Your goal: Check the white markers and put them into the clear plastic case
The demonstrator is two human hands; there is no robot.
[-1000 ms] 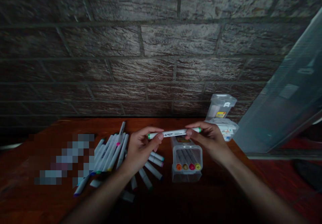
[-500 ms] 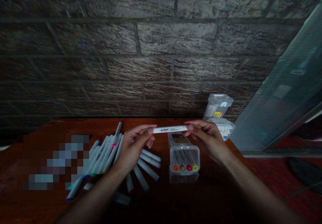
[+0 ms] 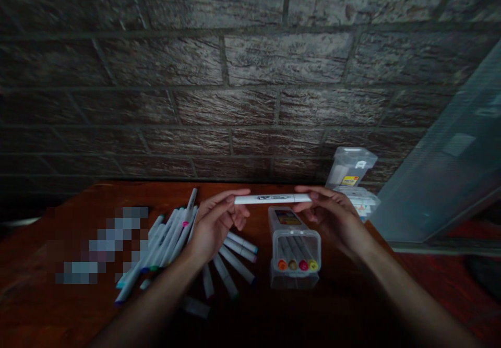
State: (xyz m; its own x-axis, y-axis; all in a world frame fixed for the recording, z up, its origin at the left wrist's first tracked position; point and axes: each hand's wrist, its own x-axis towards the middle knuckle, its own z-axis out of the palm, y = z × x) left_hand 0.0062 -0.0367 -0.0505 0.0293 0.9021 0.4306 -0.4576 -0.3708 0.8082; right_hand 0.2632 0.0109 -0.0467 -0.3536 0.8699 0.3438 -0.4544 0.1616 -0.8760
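A white marker (image 3: 272, 199) with dark print is held level above the table, one end in each hand. My left hand (image 3: 215, 220) pinches its left end between thumb and fingers. At the right end, my right hand (image 3: 332, 215) grips it the same way. Below the marker, a clear plastic case (image 3: 295, 280) lies with its end facing me. Several markers (image 3: 297, 254) with orange, brown, red and yellow ends sit inside it. Many loose white markers (image 3: 160, 238) are spread over the table to the left, partly hidden by my left hand and forearm.
The wooden table (image 3: 90, 306) meets a dark brick wall (image 3: 250, 108) at the back. Another clear case (image 3: 350, 168) stands upright at the back right, with a clear box (image 3: 364, 202) before it. A grey translucent panel (image 3: 434, 165) rises beyond the right edge.
The view has shifted, so the table things sit slightly further right. My fingers have changed their hold at both marker ends, and more of the marker shows between them.
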